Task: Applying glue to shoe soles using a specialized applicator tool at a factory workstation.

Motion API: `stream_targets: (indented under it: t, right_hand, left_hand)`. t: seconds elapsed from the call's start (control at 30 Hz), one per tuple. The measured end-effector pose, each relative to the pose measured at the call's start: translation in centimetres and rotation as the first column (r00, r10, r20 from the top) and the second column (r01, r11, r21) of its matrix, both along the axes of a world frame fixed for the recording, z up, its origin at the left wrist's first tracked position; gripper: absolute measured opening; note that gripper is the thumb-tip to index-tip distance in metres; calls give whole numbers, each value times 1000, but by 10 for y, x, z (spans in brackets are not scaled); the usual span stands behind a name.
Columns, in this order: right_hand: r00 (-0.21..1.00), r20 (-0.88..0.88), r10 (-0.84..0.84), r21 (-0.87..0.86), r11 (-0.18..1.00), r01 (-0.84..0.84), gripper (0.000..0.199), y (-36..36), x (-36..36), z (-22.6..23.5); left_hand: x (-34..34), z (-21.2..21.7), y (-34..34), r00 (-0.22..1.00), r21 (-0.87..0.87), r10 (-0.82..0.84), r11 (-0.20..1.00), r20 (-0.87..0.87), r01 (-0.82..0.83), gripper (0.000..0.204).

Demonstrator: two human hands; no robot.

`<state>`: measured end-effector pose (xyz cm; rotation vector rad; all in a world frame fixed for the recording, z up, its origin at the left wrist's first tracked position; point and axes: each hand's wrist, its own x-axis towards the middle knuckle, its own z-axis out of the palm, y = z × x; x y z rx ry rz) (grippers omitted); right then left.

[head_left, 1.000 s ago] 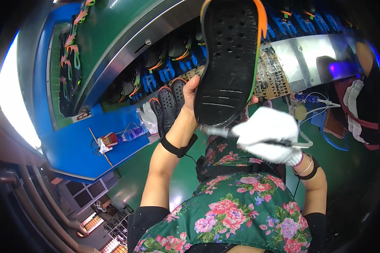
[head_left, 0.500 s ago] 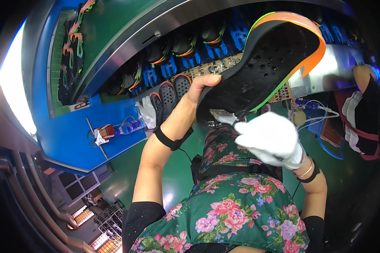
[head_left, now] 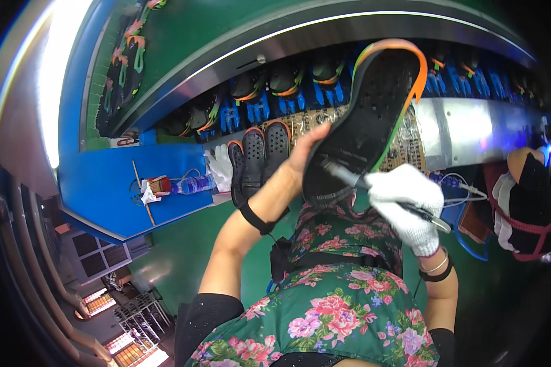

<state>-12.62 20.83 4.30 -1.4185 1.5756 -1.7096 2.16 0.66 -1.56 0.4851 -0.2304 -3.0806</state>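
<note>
My bare left hand grips the edge of a black shoe sole with an orange and green rim. The sole is held up, tilted, its dotted inner face toward me. In a white knit glove, my right hand is closed around a slim brush with a dark handle. Its pale bristle end lies against the sole's inner face near the lower end. The handle's tail sticks out past the glove. Fingers of my left hand behind the sole are hidden.
Behind the sole runs a row of blue holders carrying black shoe parts, under a metal-edged green belt. Perforated dark soles stand to the left. On the blue table lie a white glove and a bottle. A person's arm shows at right.
The sole has come lower and stands more upright. My gloved hand has turned, so the brush's bristle end and handle show more fully against the sole.
</note>
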Motion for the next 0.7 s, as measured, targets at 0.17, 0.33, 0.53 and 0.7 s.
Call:
stream_targets:
  t: [0.17,0.33,0.53,0.7]
  right_hand:
    - [818,-502,-281,-111,959,261,18,-21,-44,23]
    - [797,-551,-249,-175,968,181,29,-39,-36,34]
    - [982,179,-62,-118,989,84,14,-7,-25,15]
    - [678,680,-280,88,949,304,19,4,-22,-24]
  left_hand:
    - [13,-17,30,993,-1,-3,1000,120,4,82]
    - [30,-27,26,999,68,39,997,-14,-38,86]
    - [52,47,-8,971,-390,108,902,-214,-187,128]
    - [51,115,-117,853,-513,44,782,-521,-354,132]
